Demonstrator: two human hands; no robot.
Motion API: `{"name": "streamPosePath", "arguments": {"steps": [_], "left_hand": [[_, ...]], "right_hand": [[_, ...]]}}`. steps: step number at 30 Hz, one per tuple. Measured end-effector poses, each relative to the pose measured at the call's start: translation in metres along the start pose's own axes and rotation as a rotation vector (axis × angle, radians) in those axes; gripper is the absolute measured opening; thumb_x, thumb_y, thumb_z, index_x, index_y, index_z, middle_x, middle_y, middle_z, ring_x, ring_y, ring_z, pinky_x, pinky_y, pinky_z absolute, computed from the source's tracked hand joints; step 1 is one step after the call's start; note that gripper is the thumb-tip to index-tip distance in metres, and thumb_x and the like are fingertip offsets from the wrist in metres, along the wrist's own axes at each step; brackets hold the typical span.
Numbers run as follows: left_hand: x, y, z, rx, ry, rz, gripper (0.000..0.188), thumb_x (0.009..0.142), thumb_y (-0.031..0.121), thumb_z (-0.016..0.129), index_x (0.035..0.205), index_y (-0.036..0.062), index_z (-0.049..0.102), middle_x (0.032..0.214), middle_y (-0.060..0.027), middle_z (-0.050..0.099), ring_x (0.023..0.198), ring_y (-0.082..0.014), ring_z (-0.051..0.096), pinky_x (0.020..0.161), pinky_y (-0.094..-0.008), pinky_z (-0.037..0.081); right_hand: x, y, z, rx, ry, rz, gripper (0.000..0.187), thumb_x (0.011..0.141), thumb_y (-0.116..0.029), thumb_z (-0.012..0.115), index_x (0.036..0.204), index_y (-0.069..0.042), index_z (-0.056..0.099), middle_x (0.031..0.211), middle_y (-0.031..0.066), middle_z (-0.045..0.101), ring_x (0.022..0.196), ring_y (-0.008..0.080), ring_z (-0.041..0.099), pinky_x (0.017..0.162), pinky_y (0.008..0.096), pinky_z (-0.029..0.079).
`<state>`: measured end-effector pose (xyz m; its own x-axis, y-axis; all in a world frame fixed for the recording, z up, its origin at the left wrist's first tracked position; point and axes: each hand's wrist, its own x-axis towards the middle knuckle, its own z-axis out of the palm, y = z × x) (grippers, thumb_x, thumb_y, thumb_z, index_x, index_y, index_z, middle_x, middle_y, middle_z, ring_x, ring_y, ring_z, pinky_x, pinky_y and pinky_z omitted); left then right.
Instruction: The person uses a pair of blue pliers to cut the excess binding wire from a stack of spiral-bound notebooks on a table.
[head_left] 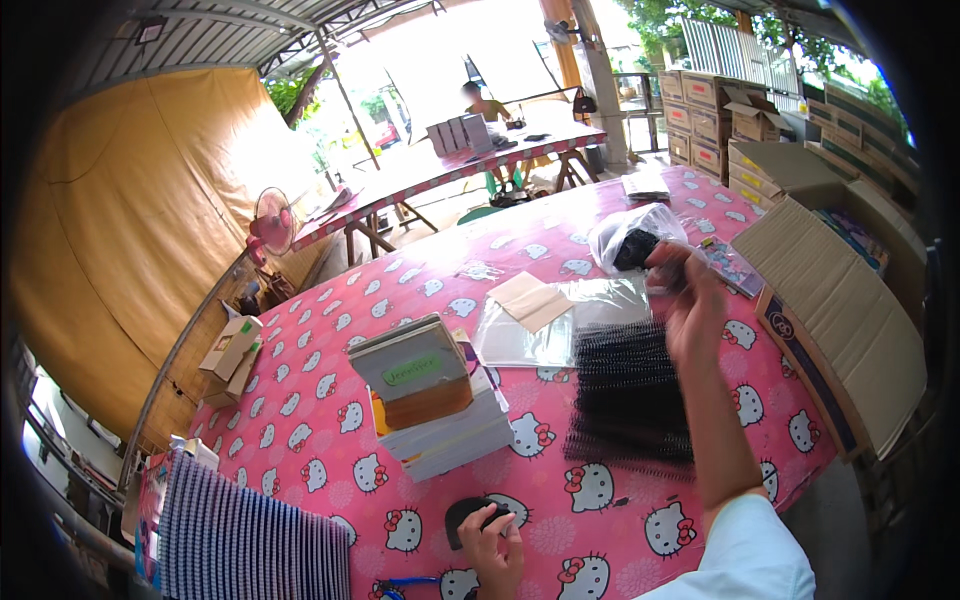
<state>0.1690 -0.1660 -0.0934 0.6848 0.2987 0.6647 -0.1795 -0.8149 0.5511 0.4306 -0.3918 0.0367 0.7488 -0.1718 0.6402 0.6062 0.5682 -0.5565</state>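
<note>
My left hand is low in the middle of the table, its fingers curled on a small black rounded object whose kind I cannot make out. My right hand reaches out to the far right, fingers curled together and blurred. It is beside a clear plastic bag with a black bundle in it; whether it holds anything is hidden. Beneath my right forearm lies a wide pile of black spiral binding coils. A blue-handled tool, seemingly pliers, lies left of my left hand.
A stack of books stands mid-table, with clear plastic sheets and a tan card behind it. Spiral-bound books are piled at lower left. Open cardboard boxes line the right edge. A person sits at a far table.
</note>
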Motion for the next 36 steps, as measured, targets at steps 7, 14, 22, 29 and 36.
{"name": "streamPosePath", "arguments": {"steps": [7, 14, 22, 29, 36], "left_hand": [[-0.007, -0.007, 0.025, -0.154, -0.086, -0.039, 0.017, 0.077, 0.001, 0.060, 0.094, 0.0040, 0.061, 0.106, -0.0123, 0.057, 0.096, -0.0264, 0.053, 0.084, -0.0353, 0.044], [-0.012, -0.024, 0.013, -0.202, 0.012, -0.265, 0.010, 0.078, -0.002, 0.059, 0.086, 0.0021, 0.062, 0.106, -0.0109, 0.054, 0.094, -0.0204, 0.054, 0.079, -0.0285, 0.046], [-0.018, -0.027, 0.016, -0.531, 0.024, -0.409, 0.011, 0.079, -0.005, 0.056, 0.086, 0.0023, 0.061, 0.105, -0.0090, 0.053, 0.091, -0.0142, 0.054, 0.074, -0.0250, 0.046], [-0.015, -0.022, 0.016, -0.580, -0.155, -0.469, 0.018, 0.082, 0.001, 0.055, 0.100, 0.0012, 0.058, 0.102, -0.0124, 0.059, 0.097, -0.0242, 0.055, 0.088, -0.0341, 0.043], [-0.001, -0.021, 0.015, -0.416, -0.035, -0.533, 0.014, 0.083, 0.002, 0.053, 0.095, 0.0013, 0.058, 0.094, -0.0097, 0.059, 0.088, -0.0219, 0.055, 0.080, -0.0317, 0.045]], "right_hand": [[0.131, 0.057, -0.127, -1.329, 0.289, -0.440, 0.041, 0.091, -0.024, 0.054, 0.125, -0.001, 0.052, 0.126, 0.0213, 0.053, 0.114, 0.0333, 0.052, 0.101, 0.0394, 0.036], [0.085, 0.007, -0.076, -0.931, 0.236, -0.291, 0.030, 0.090, -0.016, 0.054, 0.117, -0.004, 0.058, 0.116, 0.0102, 0.060, 0.103, 0.0188, 0.056, 0.091, 0.0305, 0.042], [0.009, 0.000, -0.114, -1.133, 0.070, 0.144, 0.018, 0.085, -0.011, 0.058, 0.098, -0.002, 0.066, 0.075, 0.0074, 0.066, 0.071, 0.0156, 0.061, 0.069, 0.0293, 0.049], [0.013, 0.178, -0.114, -1.567, -0.622, 0.203, 0.039, 0.081, -0.001, 0.043, 0.108, -0.016, 0.067, 0.117, 0.0084, 0.061, 0.110, 0.0261, 0.056, 0.091, 0.0359, 0.047], [0.053, 0.242, -0.134, -1.609, -1.062, 0.438, 0.021, 0.078, -0.009, 0.059, 0.095, -0.015, 0.071, 0.095, 0.0091, 0.068, 0.092, 0.0238, 0.064, 0.080, 0.0346, 0.050]]}}
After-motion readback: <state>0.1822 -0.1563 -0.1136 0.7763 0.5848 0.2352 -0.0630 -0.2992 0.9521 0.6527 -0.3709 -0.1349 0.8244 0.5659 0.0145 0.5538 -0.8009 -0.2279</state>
